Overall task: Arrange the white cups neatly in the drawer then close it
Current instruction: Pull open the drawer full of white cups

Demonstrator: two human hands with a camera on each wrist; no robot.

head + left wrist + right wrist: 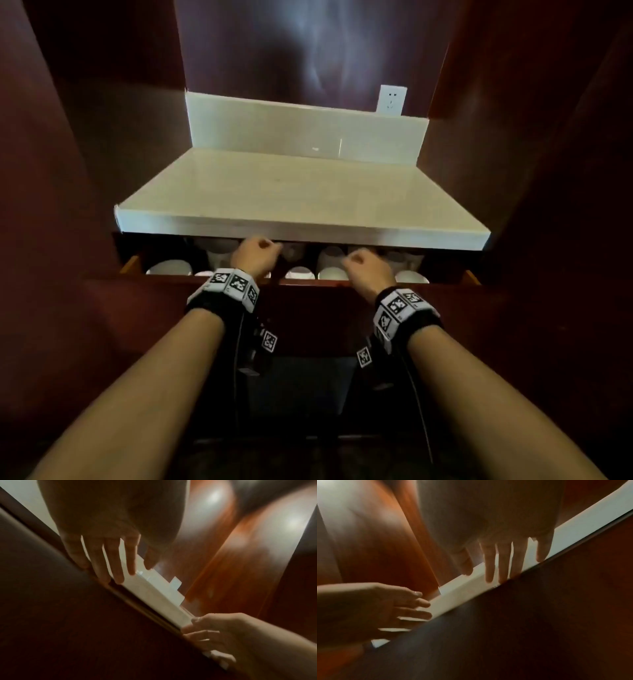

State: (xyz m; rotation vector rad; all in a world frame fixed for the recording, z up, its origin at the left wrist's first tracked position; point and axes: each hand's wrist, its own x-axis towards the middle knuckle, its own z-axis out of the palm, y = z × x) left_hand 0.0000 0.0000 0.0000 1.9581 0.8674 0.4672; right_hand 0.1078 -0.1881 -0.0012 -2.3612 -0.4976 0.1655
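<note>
The dark wooden drawer (308, 301) stands partly open beneath the pale countertop (291, 192). Several white cups (169, 267) sit in rows inside it, most of them half hidden under the counter's edge. My left hand (255, 255) rests on the top of the drawer front, left of centre. My right hand (368, 270) rests on it right of centre. In the left wrist view the left hand's fingers (111, 563) lie straight against the front's upper edge. The right wrist view shows the right hand's fingers (503, 561) straight there too. Neither hand holds a cup.
Dark red cabinet walls (68, 171) close in on both sides. A white wall socket (391, 99) sits above the pale backsplash (301, 126). The counter's front edge (308, 233) overhangs the drawer just above my knuckles.
</note>
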